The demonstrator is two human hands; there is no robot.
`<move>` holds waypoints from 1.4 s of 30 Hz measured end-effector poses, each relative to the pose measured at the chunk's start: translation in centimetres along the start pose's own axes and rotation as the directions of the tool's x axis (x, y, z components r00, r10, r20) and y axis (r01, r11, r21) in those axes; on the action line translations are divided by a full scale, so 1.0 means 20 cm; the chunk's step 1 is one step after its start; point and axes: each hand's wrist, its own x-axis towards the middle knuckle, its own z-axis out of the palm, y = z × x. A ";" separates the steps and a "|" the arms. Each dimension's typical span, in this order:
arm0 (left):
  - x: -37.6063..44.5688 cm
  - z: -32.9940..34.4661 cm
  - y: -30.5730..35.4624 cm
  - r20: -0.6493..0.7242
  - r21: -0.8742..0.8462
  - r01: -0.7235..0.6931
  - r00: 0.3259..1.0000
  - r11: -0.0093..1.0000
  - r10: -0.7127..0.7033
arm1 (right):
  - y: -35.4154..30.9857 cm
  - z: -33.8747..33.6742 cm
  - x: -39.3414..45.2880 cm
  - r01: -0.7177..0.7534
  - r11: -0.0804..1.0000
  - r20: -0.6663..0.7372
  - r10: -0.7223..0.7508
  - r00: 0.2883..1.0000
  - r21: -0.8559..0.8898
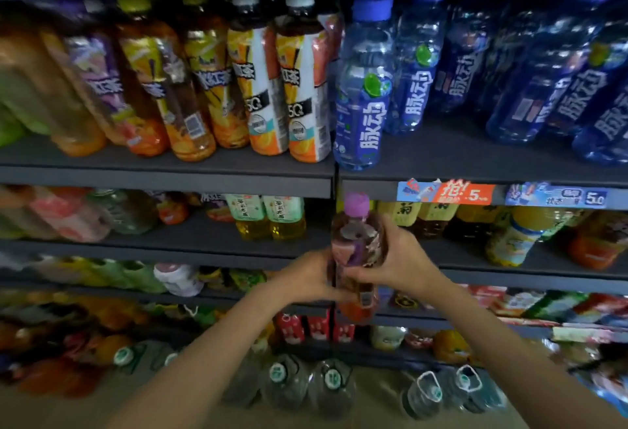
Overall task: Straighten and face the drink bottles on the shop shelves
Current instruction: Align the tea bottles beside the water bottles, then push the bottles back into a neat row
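A tea bottle with a purple cap (356,245) is held upright in front of the shelves, off any shelf. My left hand (307,279) grips its lower left side. My right hand (397,258) wraps round its right side, fingers over the label. Behind it, the upper shelf (163,173) carries a row of iced-tea bottles (258,89) leaning left, and blue sports-drink bottles (365,89) stand to their right. Yellow-green tea bottles (268,218) stand on the shelf below.
Price tags (465,192) hang on the right shelf edge. Lower shelves hold mixed bottles and red cartons (316,326). Large water jugs (306,384) stand on the floor below my arms. A vertical divider (336,177) separates the two shelf bays.
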 end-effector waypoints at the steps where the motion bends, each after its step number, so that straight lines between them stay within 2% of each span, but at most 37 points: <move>1: -0.07 -0.07 -0.02 -0.040 -0.043 -0.001 0.999 0.999 0.000 | -0.12 -0.01 0.04 0.052 0.998 -0.001 -0.052 0.999 0.031; 3: -0.21 -0.24 -0.02 -0.199 -0.107 -0.031 0.980 0.994 0.009 | -0.37 -0.03 0.15 0.142 0.988 -0.023 -0.141 0.990 0.061; 6: -0.36 -0.54 -0.02 -0.423 -0.126 -0.106 0.905 0.986 0.043 | -0.72 0.03 0.31 0.242 0.963 -0.110 -0.229 0.967 0.116; 9: -0.52 -0.81 -0.09 -0.520 -0.119 -0.151 0.851 0.981 0.068 | -1.00 0.20 0.47 0.309 0.941 -0.204 -0.279 0.938 0.138; 12: -0.68 -1.07 -0.25 -0.578 -0.003 -0.141 0.808 0.990 0.114 | -1.22 0.41 0.60 0.277 0.961 -0.130 -0.274 0.953 0.005; 14: -0.76 -1.20 -0.37 -0.582 0.048 -0.112 0.805 0.993 0.119 | -1.32 0.56 0.67 0.279 0.957 -0.099 -0.285 0.953 -0.076; 17: -0.82 -1.37 -0.52 -0.555 0.042 -0.128 0.822 0.991 0.130 | -1.43 0.76 0.74 0.250 0.953 -0.197 -0.281 0.939 -0.170; 19: -0.81 -1.46 -0.58 -0.519 0.082 -0.178 0.832 0.981 0.195 | -1.49 0.85 0.78 0.192 0.960 -0.278 -0.246 0.928 -0.206; 23: -0.73 -1.58 -0.63 -0.476 0.091 -0.219 0.847 0.972 0.235 | -1.55 0.95 0.87 0.058 0.967 -0.394 -0.155 0.906 -0.247; 28: -0.61 -1.60 -0.66 -0.435 0.167 -0.162 0.873 0.973 0.220 | -1.51 0.96 0.94 -0.060 0.981 -0.499 -0.041 0.865 -0.185; 33: -0.54 -1.59 -0.67 -0.466 0.154 -0.111 0.868 0.982 0.171 | -1.51 0.97 1.02 -0.183 0.966 -0.524 0.061 0.850 -0.184; 39: -0.50 -1.67 -0.70 -0.381 0.211 -0.116 0.905 0.971 0.191 | -1.52 0.99 1.05 -0.220 0.958 -0.563 0.080 0.823 -0.186; 42: -0.51 -1.68 -0.68 -0.342 0.182 -0.159 0.915 0.970 0.214 | -1.52 0.98 1.04 -0.216 0.954 -0.522 0.077 0.850 -0.210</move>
